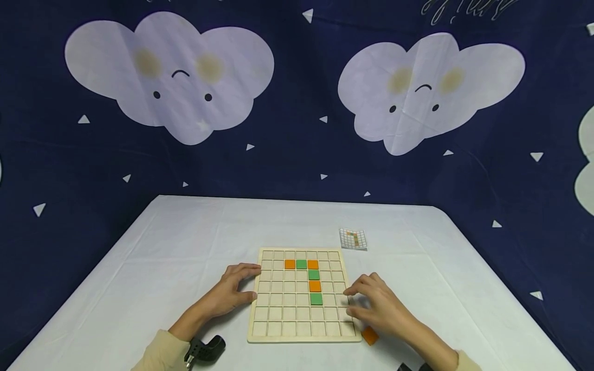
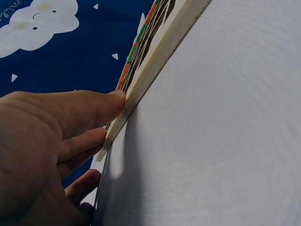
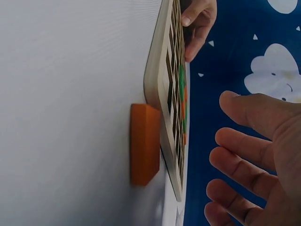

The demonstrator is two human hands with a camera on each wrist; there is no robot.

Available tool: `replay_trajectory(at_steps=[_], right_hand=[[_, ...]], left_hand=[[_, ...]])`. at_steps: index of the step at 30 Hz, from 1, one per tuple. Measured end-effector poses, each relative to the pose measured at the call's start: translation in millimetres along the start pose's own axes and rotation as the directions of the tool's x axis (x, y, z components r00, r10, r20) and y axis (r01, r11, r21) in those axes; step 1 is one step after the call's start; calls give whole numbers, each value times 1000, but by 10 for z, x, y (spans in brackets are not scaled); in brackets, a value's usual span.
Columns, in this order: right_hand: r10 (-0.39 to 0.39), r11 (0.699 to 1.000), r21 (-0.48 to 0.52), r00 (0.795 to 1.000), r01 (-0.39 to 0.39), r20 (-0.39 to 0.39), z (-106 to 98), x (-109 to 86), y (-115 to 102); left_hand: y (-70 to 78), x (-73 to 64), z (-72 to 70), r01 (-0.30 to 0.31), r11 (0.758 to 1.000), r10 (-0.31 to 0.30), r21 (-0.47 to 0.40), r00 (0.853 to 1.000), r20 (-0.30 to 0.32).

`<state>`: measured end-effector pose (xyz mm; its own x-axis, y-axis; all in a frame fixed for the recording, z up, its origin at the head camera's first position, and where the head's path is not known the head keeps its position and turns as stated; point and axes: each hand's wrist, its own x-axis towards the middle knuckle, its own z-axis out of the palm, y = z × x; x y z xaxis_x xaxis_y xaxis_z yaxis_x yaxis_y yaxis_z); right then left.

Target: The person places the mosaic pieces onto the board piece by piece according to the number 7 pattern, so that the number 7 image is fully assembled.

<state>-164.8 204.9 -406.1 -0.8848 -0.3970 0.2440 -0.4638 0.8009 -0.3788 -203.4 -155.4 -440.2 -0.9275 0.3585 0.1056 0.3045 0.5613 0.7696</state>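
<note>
A pale wooden grid board [image 1: 284, 313] lies flat on the white table, with orange and green square tiles [image 1: 314, 286] set in some of its cells in a bent line. At the board's left edge rests my left hand [image 1: 226, 292]; its thumb [image 2: 101, 106] and fingers touch the rim. My right hand [image 1: 379, 304] hovers by the right edge, fingers loosely bent and apart, holding nothing in the right wrist view. Just outside the board's near right corner lies a loose orange tile [image 1: 369, 336], below that hand.
Behind the board's far right corner lies a small card [image 1: 353, 239] printed with a grid and coloured squares. The white table [image 1: 195, 226] ends against a dark blue cloth [image 1: 297, 170] with clouds and triangles. A black wrist device [image 1: 206, 350] sits on the left wrist.
</note>
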Motion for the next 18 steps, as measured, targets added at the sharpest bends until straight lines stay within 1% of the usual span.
replay_trajectory(at_steps=[7, 11, 18], right_hand=[[-85, 996, -21, 996, 84, -39, -37, -129, 69], [-102, 995, -13, 994, 101, -39, -54, -196, 103], [-184, 983, -27, 981, 182, -64, -73, -304, 159]], left_hand=[[12, -6, -6, 0, 1000, 0, 0, 1000, 2], [20, -9, -8, 6, 1000, -6, -3, 1000, 4], [27, -8, -9, 15, 1000, -15, -3, 1000, 3]])
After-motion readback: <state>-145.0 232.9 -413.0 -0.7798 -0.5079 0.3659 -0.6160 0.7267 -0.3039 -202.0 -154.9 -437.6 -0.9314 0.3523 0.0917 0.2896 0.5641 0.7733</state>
